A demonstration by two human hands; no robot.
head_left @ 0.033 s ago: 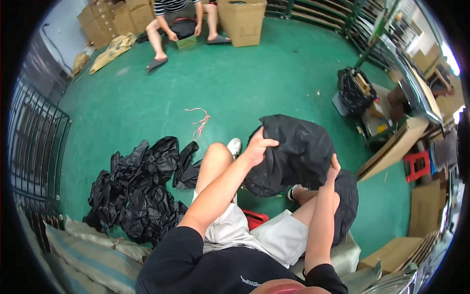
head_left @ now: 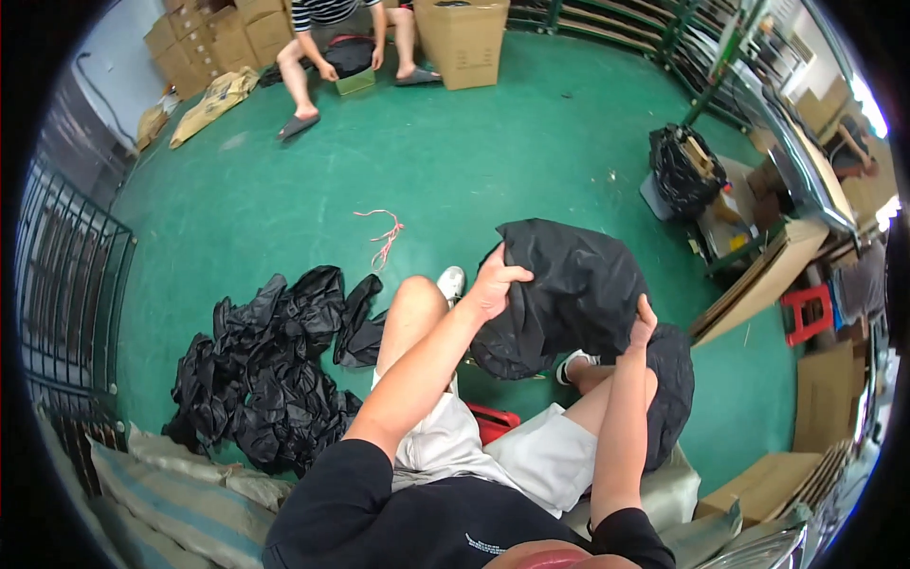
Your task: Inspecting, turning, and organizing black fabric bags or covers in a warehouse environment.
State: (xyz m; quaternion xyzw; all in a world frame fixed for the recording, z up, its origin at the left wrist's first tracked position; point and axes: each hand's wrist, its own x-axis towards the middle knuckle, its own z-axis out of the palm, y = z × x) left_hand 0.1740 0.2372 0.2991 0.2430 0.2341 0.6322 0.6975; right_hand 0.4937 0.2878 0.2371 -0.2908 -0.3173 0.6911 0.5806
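Note:
A large sheet-like piece of thin black fabric [head_left: 578, 294], creased and bulging, is held up in front of my knees. My left hand [head_left: 495, 283] grips its left edge, thumb lying over the front and the other fingers mostly hidden behind. At its right edge my right hand [head_left: 644, 327] holds the fabric, thumb pointing up, with its fingertips out of sight. More black fabric [head_left: 670, 389] lies by my right leg. On the floor to my left is a loose heap of crumpled black fabric pieces [head_left: 275, 370].
Pink string [head_left: 384, 237] lies on the green floor ahead. A seated person [head_left: 343, 47] handles black material beside a large cardboard box [head_left: 460, 43]. A bin with a black liner [head_left: 684, 180], a red stool [head_left: 809, 315], a metal rack [head_left: 71, 284] and stuffed sacks [head_left: 180, 493] stand around.

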